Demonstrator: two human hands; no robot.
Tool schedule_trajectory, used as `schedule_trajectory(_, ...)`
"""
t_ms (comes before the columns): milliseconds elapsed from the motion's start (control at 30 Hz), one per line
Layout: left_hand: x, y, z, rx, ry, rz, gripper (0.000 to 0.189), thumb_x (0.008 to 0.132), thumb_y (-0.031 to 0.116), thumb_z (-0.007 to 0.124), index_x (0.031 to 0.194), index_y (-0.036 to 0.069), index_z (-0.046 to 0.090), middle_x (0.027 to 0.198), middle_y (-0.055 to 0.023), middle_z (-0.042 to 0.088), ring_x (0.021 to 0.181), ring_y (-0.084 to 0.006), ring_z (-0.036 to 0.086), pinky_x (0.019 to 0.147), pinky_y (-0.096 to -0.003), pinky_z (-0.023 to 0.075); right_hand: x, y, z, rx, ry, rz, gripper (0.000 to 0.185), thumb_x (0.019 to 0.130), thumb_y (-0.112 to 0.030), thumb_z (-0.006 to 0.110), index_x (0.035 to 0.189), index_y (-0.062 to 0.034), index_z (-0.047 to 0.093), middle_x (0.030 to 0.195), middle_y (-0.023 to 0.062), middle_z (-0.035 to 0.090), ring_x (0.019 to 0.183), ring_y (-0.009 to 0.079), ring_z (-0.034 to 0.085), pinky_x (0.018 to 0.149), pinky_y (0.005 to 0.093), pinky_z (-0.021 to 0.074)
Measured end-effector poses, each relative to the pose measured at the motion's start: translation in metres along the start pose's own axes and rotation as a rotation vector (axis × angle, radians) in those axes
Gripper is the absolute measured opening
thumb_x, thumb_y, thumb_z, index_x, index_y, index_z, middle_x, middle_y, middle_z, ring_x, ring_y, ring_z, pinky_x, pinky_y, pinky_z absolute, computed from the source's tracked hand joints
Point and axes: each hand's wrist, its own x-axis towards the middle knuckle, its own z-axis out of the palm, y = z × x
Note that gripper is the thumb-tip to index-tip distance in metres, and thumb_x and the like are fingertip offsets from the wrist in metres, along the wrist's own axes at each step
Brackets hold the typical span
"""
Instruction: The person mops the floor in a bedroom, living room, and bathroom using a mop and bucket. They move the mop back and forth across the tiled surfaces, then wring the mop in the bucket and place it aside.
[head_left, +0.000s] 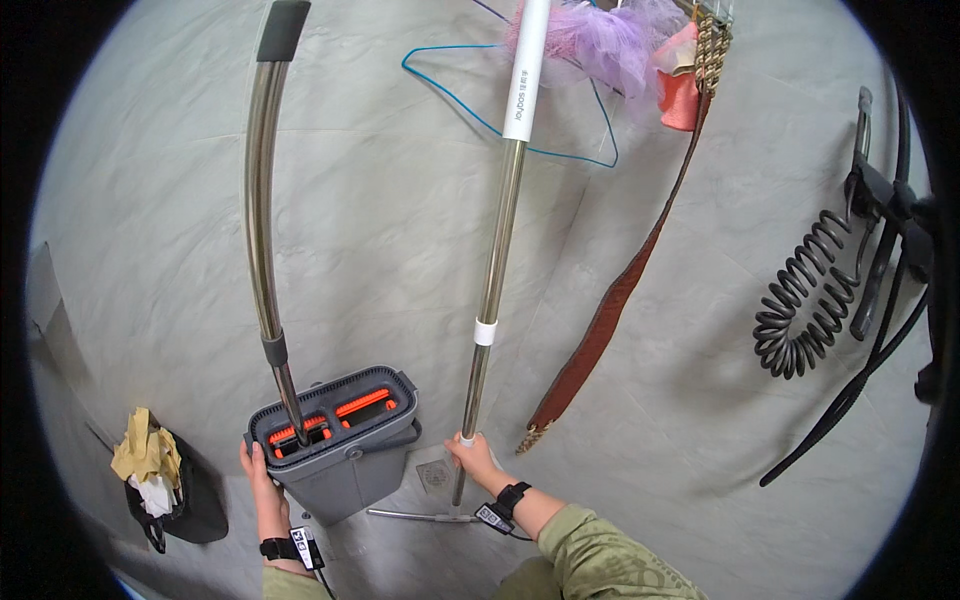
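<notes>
My left hand (259, 469) rests against the left end of a grey plastic mop bucket (337, 480); how far its fingers wrap the rim is partly hidden. The bucket has two slots with orange parts. A steel mop pole (262, 202) with a grey grip stands in the left slot, its lower end hidden inside. With my right hand (472, 454) I grip the lower part of a second steel pole (501, 240), which has a white upper handle (527, 75). Below my hand this pole meets a thin metal crossbar (412, 515) near the floor.
A black bin (202, 499) holding crumpled paper stands at lower left, and a floor drain (435, 476) lies between bucket and pole. On the wall hang a blue hanger (450, 94), purple mesh (615, 45), a brown strap (600, 330) and a coiled black hose (772, 330).
</notes>
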Motion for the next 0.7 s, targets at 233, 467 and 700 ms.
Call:
schedule_trajectory(233, -0.005, 0.006, 0.004, 0.022, 0.02, -0.031, 0.07, 0.089, 0.047, 0.055, 0.142, 0.013, 0.023, 0.141, -0.011, 0.033, 0.128, -0.0245, 0.036, 0.102, -0.04, 0.0326, -0.032, -0.005, 0.018, 0.135, -0.052, 0.165, 0.021, 0.079, -0.006, 0.062, 0.065, -0.0075, 0.047, 0.051, 0.0014, 0.047, 0.042, 0.0109, 0.045, 0.04, 0.026, 0.0344)
schedule_trajectory(467, -0.001, 0.003, 0.002, 0.028, 0.021, -0.018, 0.069, 0.089, 0.047, 0.054, 0.142, 0.014, 0.025, 0.14, -0.0109, 0.036, 0.126, -0.0247, 0.038, 0.101, -0.0391, 0.0334, -0.043, 0.004, 0.015, 0.155, 0.132, 0.074, 0.019, 0.078, -0.006, 0.062, 0.065, -0.0066, 0.048, 0.049, 0.0018, 0.046, 0.039, 0.0121, 0.043, 0.04, 0.0273, 0.037)
schedule_trajectory(700, -0.004, 0.007, 0.006, 0.04, 0.033, -0.017, 0.07, 0.089, 0.048, 0.054, 0.142, 0.014, 0.024, 0.14, -0.01, 0.035, 0.126, -0.0251, 0.038, 0.1, -0.0394, 0.0345, -0.046, 0.0, 0.008, 0.11, 0.177, 0.02, 0.02, 0.078, -0.006, 0.062, 0.065, -0.0066, 0.048, 0.05, 0.0018, 0.046, 0.039, 0.0117, 0.043, 0.04, 0.0271, 0.0373)
